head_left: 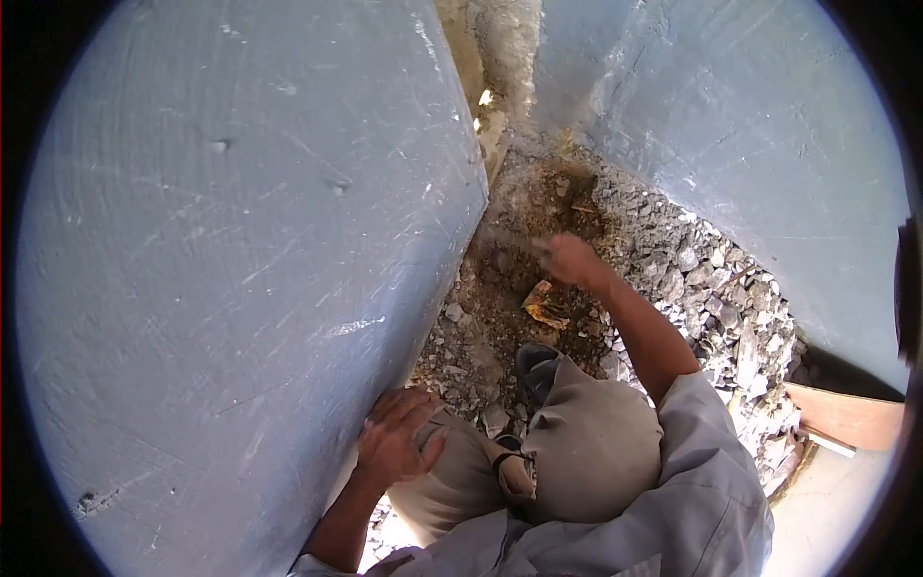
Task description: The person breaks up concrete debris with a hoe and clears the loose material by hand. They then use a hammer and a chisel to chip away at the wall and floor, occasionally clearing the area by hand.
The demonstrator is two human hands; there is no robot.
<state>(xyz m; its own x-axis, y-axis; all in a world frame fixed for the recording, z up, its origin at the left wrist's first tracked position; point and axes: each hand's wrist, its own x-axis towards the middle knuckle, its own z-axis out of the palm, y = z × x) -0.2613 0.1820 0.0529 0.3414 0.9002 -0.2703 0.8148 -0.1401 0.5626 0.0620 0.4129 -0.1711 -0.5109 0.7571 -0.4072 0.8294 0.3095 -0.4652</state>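
Note:
My right hand (pixel 571 261) reaches forward over the dark, dug-up soil (pixel 510 260) with its fingers curled closed. A faint greyish streak runs left from the fingers, too blurred to name. Just below that hand lies a crumpled yellow-orange scrap (pixel 546 305) on the ground. My left hand (pixel 398 438) rests on my left knee with its fingers stretched out and nothing in it. Its fingertips lie close to the lower edge of the big blue-grey panel (pixel 250 240).
A second blue-grey surface (pixel 760 125) slants along the right. Broken grey stones (pixel 707 274) are heaped against it. A brown curved strip (pixel 848 415) lies at the far right. My dark shoe (pixel 536 363) stands on the soil between the panels.

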